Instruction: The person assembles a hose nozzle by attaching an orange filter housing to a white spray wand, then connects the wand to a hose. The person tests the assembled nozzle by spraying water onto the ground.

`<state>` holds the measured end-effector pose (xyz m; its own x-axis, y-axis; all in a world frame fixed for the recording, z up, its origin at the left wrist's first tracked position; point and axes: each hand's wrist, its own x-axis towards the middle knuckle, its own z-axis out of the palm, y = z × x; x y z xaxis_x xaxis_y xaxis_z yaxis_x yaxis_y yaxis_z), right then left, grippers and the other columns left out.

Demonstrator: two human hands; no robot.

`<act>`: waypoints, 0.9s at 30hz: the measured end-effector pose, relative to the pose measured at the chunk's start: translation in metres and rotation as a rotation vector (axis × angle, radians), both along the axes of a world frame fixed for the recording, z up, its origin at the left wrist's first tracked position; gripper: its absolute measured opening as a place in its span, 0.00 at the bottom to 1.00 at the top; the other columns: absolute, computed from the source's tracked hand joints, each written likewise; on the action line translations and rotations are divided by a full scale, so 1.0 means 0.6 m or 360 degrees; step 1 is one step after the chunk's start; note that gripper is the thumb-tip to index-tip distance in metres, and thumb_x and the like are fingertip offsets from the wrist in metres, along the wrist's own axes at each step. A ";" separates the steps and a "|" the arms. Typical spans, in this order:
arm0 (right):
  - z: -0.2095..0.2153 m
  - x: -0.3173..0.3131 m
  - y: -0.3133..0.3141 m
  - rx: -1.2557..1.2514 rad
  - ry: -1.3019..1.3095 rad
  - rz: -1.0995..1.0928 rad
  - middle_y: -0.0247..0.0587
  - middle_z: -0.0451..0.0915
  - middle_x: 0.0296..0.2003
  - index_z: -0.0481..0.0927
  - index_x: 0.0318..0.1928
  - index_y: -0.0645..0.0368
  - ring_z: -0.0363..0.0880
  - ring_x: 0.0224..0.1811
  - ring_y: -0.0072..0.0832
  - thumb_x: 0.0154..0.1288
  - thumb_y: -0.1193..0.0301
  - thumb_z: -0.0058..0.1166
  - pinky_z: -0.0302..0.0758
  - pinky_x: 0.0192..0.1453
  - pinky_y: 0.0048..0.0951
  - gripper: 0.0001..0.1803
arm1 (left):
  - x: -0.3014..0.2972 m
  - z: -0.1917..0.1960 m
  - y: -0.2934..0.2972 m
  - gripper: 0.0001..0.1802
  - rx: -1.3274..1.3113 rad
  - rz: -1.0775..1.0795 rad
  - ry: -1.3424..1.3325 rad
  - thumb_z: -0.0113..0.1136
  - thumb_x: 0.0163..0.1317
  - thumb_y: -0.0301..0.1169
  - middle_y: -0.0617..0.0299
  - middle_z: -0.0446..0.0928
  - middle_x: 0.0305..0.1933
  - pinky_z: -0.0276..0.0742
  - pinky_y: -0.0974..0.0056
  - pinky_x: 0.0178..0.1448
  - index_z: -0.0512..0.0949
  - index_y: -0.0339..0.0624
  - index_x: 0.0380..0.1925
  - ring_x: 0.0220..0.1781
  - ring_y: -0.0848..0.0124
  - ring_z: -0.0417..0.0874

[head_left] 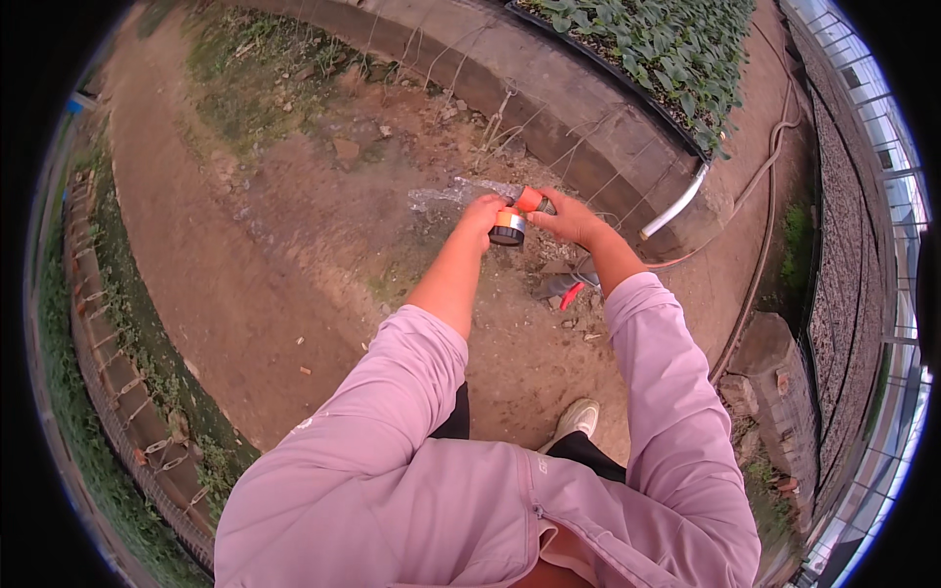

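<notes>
Out in front of me, both hands grip an orange hose fitting with a round, black-ended part. My left hand [481,215] is closed at the left side, by the black-ended part [507,231]. My right hand [571,220] is closed round the orange collar [530,199] and what looks like a hose end behind it, mostly hidden by the fingers. Clear water [443,195] gushes out leftward past my left hand. Below my right hand, a grey pipe piece with a red valve handle [571,295] lies near the ground.
A concrete-edged bed [578,127] runs across the far side, bearing a black tray of green seedlings [676,59]. A white pipe [674,203] sticks out at its corner. A long hose [772,176] curves along the right, past broken concrete blocks [767,353]. Wet soil [323,225] spreads left.
</notes>
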<state>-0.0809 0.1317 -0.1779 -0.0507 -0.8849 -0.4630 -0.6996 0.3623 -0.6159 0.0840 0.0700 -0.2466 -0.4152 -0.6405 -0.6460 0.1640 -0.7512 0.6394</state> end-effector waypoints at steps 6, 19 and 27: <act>0.000 0.034 -0.012 -0.0298 0.0144 0.0090 0.50 0.77 0.44 0.67 0.55 0.51 0.75 0.48 0.45 0.46 0.67 0.57 0.70 0.52 0.39 0.31 | 0.012 -0.003 -0.016 0.19 0.0032 0.0307 -0.0029 0.48 0.64 0.34 0.58 0.77 0.42 0.79 0.53 0.37 0.64 0.44 0.55 0.40 0.65 0.80; -0.011 0.040 -0.016 -0.0135 0.0066 0.0199 0.48 0.78 0.40 0.71 0.50 0.52 0.76 0.44 0.41 0.46 0.59 0.63 0.71 0.48 0.35 0.29 | 0.033 0.003 -0.034 0.15 0.0630 0.0474 0.0292 0.41 0.62 0.37 0.53 0.77 0.41 0.78 0.47 0.46 0.75 0.44 0.40 0.42 0.58 0.79; -0.033 0.029 -0.014 -0.0450 0.0194 0.0073 0.46 0.79 0.39 0.64 0.61 0.46 0.77 0.44 0.43 0.47 0.55 0.61 0.72 0.49 0.38 0.38 | 0.009 0.019 -0.027 0.11 -0.0213 0.0475 0.0067 0.45 0.64 0.35 0.60 0.78 0.34 0.77 0.62 0.41 0.72 0.41 0.39 0.36 0.65 0.80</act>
